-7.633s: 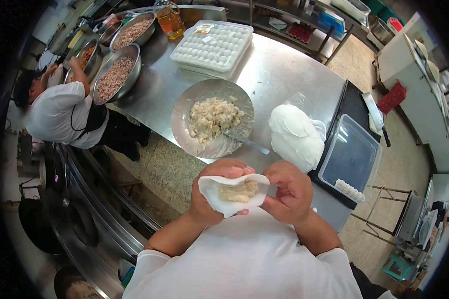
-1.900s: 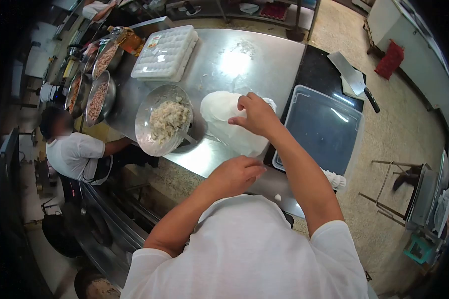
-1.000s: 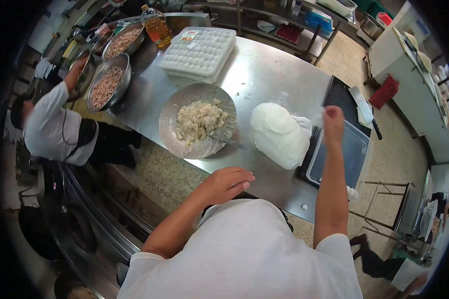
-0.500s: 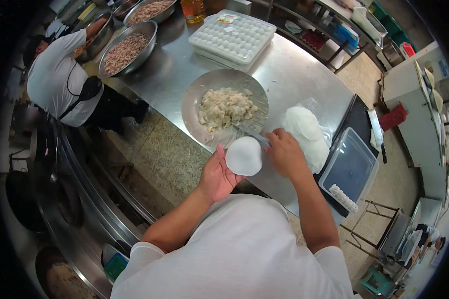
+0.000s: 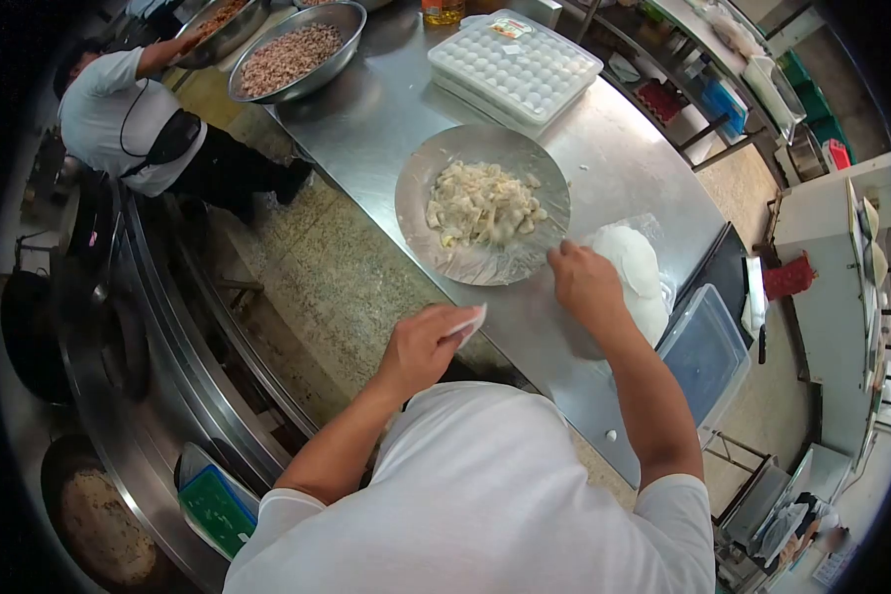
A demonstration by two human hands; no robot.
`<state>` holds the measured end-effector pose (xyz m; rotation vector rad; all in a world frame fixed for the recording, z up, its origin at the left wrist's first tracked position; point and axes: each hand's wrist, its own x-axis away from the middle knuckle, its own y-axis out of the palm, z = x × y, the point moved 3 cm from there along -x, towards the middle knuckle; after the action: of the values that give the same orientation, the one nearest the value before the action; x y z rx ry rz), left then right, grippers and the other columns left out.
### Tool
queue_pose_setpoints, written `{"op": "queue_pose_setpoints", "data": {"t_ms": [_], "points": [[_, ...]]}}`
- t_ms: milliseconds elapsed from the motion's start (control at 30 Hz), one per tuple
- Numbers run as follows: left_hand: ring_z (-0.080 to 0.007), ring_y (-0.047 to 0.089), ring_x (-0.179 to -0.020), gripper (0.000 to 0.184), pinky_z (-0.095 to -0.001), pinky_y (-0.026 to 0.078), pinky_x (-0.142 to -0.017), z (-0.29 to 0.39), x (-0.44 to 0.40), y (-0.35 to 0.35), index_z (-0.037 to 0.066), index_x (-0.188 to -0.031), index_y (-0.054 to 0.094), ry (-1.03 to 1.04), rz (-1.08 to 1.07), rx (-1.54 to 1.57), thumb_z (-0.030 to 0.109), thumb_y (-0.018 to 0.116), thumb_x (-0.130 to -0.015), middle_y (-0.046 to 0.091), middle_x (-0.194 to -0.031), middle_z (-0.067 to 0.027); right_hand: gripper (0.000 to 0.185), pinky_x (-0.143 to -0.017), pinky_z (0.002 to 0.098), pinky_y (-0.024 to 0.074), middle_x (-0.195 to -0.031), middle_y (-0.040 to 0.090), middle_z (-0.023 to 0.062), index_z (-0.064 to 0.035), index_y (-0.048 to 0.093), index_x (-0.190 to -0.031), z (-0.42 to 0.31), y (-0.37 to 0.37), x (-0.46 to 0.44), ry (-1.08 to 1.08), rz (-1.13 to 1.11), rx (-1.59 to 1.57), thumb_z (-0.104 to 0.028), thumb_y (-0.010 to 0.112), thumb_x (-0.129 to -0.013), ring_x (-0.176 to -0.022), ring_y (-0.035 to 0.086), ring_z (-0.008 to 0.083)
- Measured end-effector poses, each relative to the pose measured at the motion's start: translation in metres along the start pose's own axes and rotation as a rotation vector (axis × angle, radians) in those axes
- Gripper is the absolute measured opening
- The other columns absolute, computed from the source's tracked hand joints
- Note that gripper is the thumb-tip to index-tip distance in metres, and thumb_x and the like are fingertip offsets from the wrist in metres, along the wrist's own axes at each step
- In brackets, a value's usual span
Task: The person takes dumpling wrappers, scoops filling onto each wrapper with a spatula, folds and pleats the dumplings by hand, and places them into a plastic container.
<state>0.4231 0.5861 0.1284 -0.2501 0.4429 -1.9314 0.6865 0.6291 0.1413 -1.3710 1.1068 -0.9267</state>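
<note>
My left hand [image 5: 421, 346] is closed around a thin white dumpling wrapper [image 5: 476, 319], which now looks folded and is seen nearly edge-on. Fingers pinched, my right hand [image 5: 586, 282] is at the right rim of a wide metal bowl [image 5: 416, 223]. The flat metal spatula it grips is smeared by motion and barely shows. Inside the bowl lies a pale, chunky filling [image 5: 485, 203]. Just right of my right hand sits a pile of round white wrappers [image 5: 634, 272], partly hidden by the hand and forearm, with clear plastic around it.
Behind the bowl are stacked clear boxes of white balls [image 5: 515, 69]. A clear lidded container [image 5: 703, 346] and a cleaver [image 5: 753, 297] lie at the right. At the far left, a co-worker [image 5: 129, 119] reaches into a basin beside a bowl of pinkish filling [image 5: 292, 59].
My left hand has turned, folding the wrapper that faced up flat before. My right hand has lifted away from it to the bowl's rim. The whole view has shifted a little.
</note>
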Motion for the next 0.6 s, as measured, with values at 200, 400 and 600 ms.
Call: {"op": "queue_pose_setpoints", "data": {"t_ms": [200,400,600], "points": [[-0.0331,0.07,-0.107,0.03,-0.0399,0.057,-0.089,0.014,-0.003,-0.023,0.005,-0.1,0.065,0.598,0.175,-0.265,-0.008,0.071,-0.073,0.073,-0.111,-0.014,0.015,-0.071,0.0467,0.0563,-0.086,0.065,0.016,-0.0052,0.068,-0.084,0.003,-0.022,0.003,-0.035,-0.061,-0.082,-0.01,0.053,-0.084,-0.083,0.069,0.0345],[-0.0253,0.068,-0.109,0.024,-0.036,0.053,-0.096,-0.028,-0.004,-0.017,-0.001,-0.121,0.061,-0.29,0.383,1.021,0.009,0.06,-0.099,0.069,-0.119,-0.0138,0.017,-0.071,0.0473,0.0557,-0.084,0.065,0.0156,-0.0062,0.07,-0.088,0.018,-0.01,0.0,0.106,-0.038,-0.048,-0.009,0.054,-0.082,-0.08,0.068,0.0366],[-0.0165,0.065,-0.109,0.033,-0.0319,0.049,-0.095,-0.045,0.008,0.007,-0.001,-0.126,0.062,-0.569,0.266,1.08,0.022,0.057,-0.104,0.069,-0.117,-0.0086,0.016,-0.071,0.0476,0.056,-0.084,0.065,0.0144,-0.0065,0.069,-0.084,0.022,-0.001,0.003,0.059,-0.039,-0.095,-0.009,0.053,-0.083,-0.079,0.069,0.0363]]}}
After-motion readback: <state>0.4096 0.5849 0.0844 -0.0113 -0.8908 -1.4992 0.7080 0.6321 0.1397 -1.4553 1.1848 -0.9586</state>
